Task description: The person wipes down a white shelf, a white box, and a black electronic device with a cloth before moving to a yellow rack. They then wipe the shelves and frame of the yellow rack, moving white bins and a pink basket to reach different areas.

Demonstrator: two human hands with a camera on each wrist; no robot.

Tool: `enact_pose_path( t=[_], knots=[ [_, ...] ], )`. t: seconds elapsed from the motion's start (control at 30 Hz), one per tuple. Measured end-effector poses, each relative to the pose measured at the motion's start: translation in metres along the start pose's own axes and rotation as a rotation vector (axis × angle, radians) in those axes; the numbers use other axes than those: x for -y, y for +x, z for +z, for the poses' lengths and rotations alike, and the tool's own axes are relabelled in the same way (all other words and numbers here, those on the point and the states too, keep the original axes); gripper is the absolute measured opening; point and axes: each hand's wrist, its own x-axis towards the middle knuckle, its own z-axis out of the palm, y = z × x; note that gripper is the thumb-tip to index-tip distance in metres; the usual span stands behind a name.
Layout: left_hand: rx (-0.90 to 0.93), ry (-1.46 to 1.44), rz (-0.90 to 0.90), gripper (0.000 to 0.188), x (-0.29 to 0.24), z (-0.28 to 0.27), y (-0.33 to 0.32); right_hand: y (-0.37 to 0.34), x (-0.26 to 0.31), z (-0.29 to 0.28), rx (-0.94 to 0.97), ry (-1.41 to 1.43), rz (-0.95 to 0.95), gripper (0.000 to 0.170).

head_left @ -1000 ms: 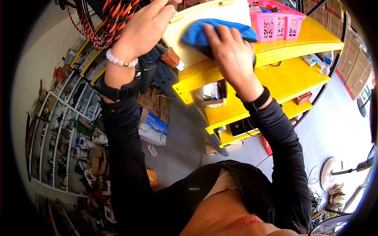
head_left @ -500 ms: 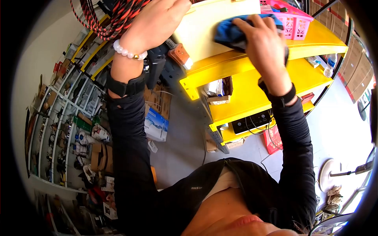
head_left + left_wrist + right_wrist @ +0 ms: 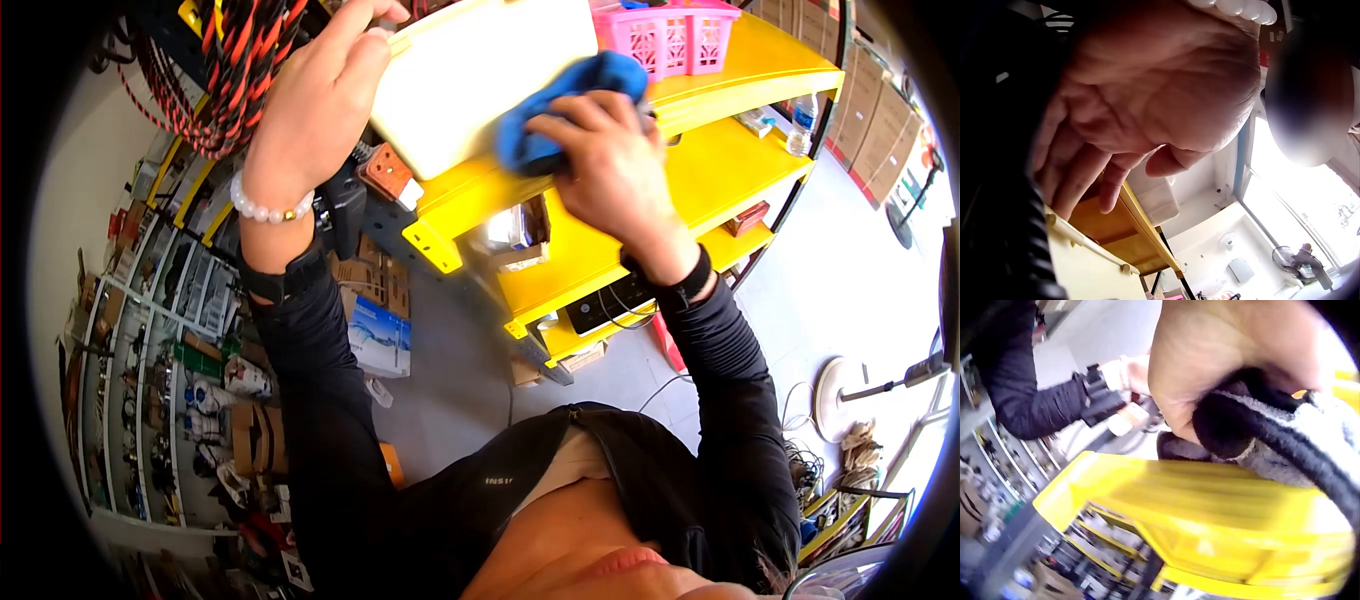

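A blue and dark cloth [image 3: 540,125] is bunched under my right hand [image 3: 615,175], its fingers curled over it at the lower right of a cream panel [image 3: 470,80]. The right wrist view shows the cloth's grey and black side [image 3: 1279,437] gripped just above the yellow shelf edge [image 3: 1210,500]. My left hand [image 3: 325,110] is at the panel's upper left corner. In the left wrist view my left hand [image 3: 1154,94] has its palm showing and its fingers loosely extended beside the panel's top edge [image 3: 1094,244]; whether they touch it is unclear.
A pink basket [image 3: 675,40] stands right of the panel on the yellow shelf [image 3: 775,60]. Red and black cords [image 3: 250,70] hang at the left, and a brown block [image 3: 388,172] sits beside the panel's lower left corner. Lower shelves hold boxes and a bottle [image 3: 803,125].
My right hand and the cloth have swept back left and down across the panel's lower part since half a second ago. The whole head view has shifted; my left hand stays by the panel's corner.
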Motion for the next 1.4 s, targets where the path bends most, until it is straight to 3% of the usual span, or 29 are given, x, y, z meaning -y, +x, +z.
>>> enact_pose_path(
  t=[0.07, 0.17, 0.23, 0.33, 0.37, 0.5, 0.57, 0.63, 0.7, 0.73, 0.77, 0.83, 0.87, 0.93, 1.0, 1.03, 1.07, 1.1, 1.17, 1.23, 1.3, 1.37, 1.4],
  knots=[
    [-0.022, 0.061, 0.024, 0.026, 0.006, 0.002, 0.001, -0.006, -0.009, -0.012, -0.004, -0.092, 0.152, 0.051],
    [-0.064, 0.05, 0.054, 0.023, 0.004, 0.008, 0.001, -0.016, 0.006, -0.003, 0.064, 0.003, 0.053, 0.062],
    [-0.062, 0.06, 0.028, 0.023, 0.003, 0.009, -0.001, -0.018, 0.012, -0.003, 0.159, 0.146, -0.115, 0.071],
    [-0.034, -0.007, 0.033, 0.024, 0.001, 0.007, -0.003, -0.008, -0.015, -0.002, 0.084, -0.084, -0.266, 0.06],
    [-0.037, -0.018, 0.035, 0.024, 0.002, 0.007, -0.005, -0.004, -0.025, -0.003, 0.033, -0.03, -0.214, 0.052],
    [-0.048, -0.054, 0.051, 0.025, 0.008, 0.005, -0.002, 0.008, -0.042, -0.005, -0.008, 0.187, -0.178, 0.05],
    [-0.007, -0.099, 0.018, 0.025, 0.01, 0.001, -0.001, 0.023, -0.046, -0.004, -0.248, 0.309, -0.146, 0.05],
    [-0.045, -0.153, 0.011, 0.027, 0.006, 0.003, -0.002, 0.05, -0.05, -0.009, -0.619, 0.197, -0.107, 0.05],
    [-0.071, -0.171, 0.038, 0.028, 0.01, 0.004, -0.002, 0.082, -0.047, -0.011, -0.802, 0.045, -0.036, 0.046],
    [-0.005, -0.047, 0.019, 0.04, 0.009, -0.002, -0.002, 0.09, -0.027, -0.015, -0.682, 0.082, 0.074, 0.037],
    [-0.025, -0.104, -0.028, 0.041, 0.007, -0.001, -0.002, 0.099, -0.016, -0.003, -0.572, 0.206, -0.015, 0.032],
    [-0.071, -0.221, -0.112, 0.044, 0.003, 0.003, -0.001, 0.096, 0.034, 0.025, -0.452, -0.047, -0.06, 0.04],
    [-0.071, -0.191, -0.101, 0.045, 0.004, 0.002, 0.0, 0.088, 0.051, 0.021, -0.414, 0.027, -0.144, 0.037],
    [-0.072, -0.129, -0.077, 0.046, 0.008, 0.0, 0.002, 0.085, 0.049, 0.015, -0.309, 0.07, -0.258, 0.035],
    [-0.071, -0.046, -0.025, 0.045, 0.017, -0.001, 0.001, 0.091, 0.008, 0.011, -0.358, 0.111, -0.176, 0.036],
    [-0.196, -0.156, 0.023, 0.032, 0.017, 0.007, 0.001, 0.095, -0.005, -0.001, -0.371, 0.142, -0.137, 0.036],
    [-0.131, -0.101, 0.012, 0.033, 0.018, 0.003, 0.002, 0.1, -0.008, 0.006, -0.495, 0.075, -0.185, 0.03],
    [-0.056, -0.043, 0.002, 0.042, 0.018, -0.002, 0.002, 0.097, 0.001, 0.011, -0.495, 0.105, -0.14, 0.031],
    [-0.114, -0.189, -0.025, 0.041, 0.014, 0.002, 0.001, 0.096, 0.042, 0.024, -0.496, 0.163, -0.049, 0.035],
    [-0.136, -0.184, -0.003, 0.04, 0.013, 0.0, 0.003, 0.094, 0.069, 0.031, -0.454, 0.161, -0.247, 0.035],
    [-0.112, -0.029, 0.054, 0.04, 0.017, -0.007, 0.003, 0.093, 0.075, 0.023, -0.389, 0.117, -0.275, 0.036],
    [-0.137, -0.045, 0.015, 0.043, 0.015, -0.002, 0.003, 0.097, 0.042, 0.024, -0.417, 0.077, -0.348, 0.039],
    [-0.153, -0.054, -0.005, 0.044, 0.014, 0.002, 0.002, 0.092, 0.026, 0.016, -0.381, 0.01, -0.271, 0.041]
  ],
)
